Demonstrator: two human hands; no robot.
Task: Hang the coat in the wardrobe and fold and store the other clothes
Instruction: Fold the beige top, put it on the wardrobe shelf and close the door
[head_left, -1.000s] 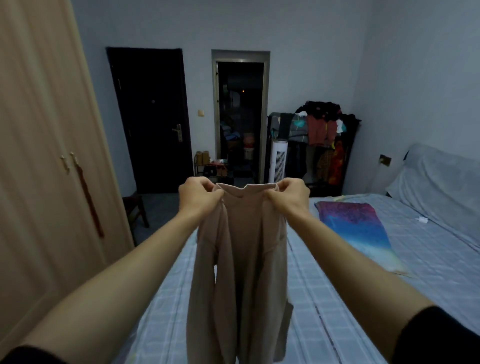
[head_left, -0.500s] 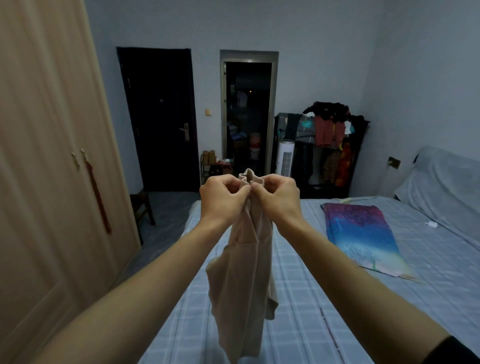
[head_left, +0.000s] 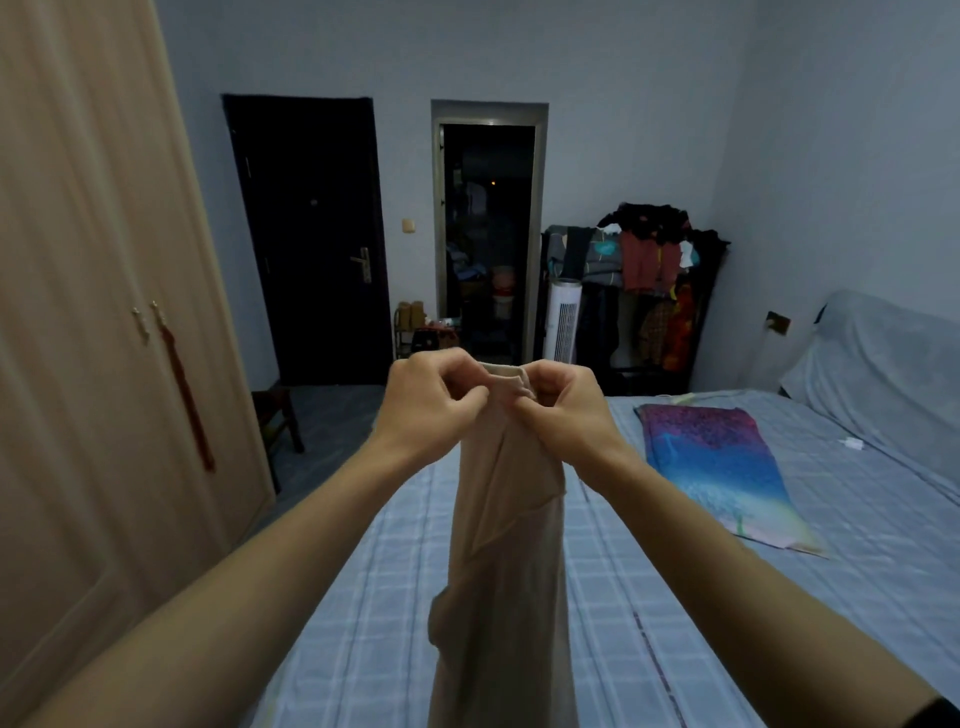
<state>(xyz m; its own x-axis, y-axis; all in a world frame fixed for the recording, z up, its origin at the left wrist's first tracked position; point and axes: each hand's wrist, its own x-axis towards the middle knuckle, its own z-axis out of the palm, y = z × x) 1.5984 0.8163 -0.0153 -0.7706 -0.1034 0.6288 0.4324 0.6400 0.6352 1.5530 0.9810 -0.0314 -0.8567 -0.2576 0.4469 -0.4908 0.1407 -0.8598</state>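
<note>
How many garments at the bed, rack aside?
2. A beige garment, pinched by the left hand and right hand, hangs over the bed; a blue-purple garment lies flat on its right side. Others may be offscreen.

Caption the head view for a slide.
The left hand and right hand pinch the top of a beige garment hanging over the bed, closed wardrobe at left.

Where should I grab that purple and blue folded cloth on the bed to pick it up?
The purple and blue folded cloth lies flat and long on the checked blue bed. Probably pinch the two corners of its pale near end, coming from your side, since that end lies closest.
</note>
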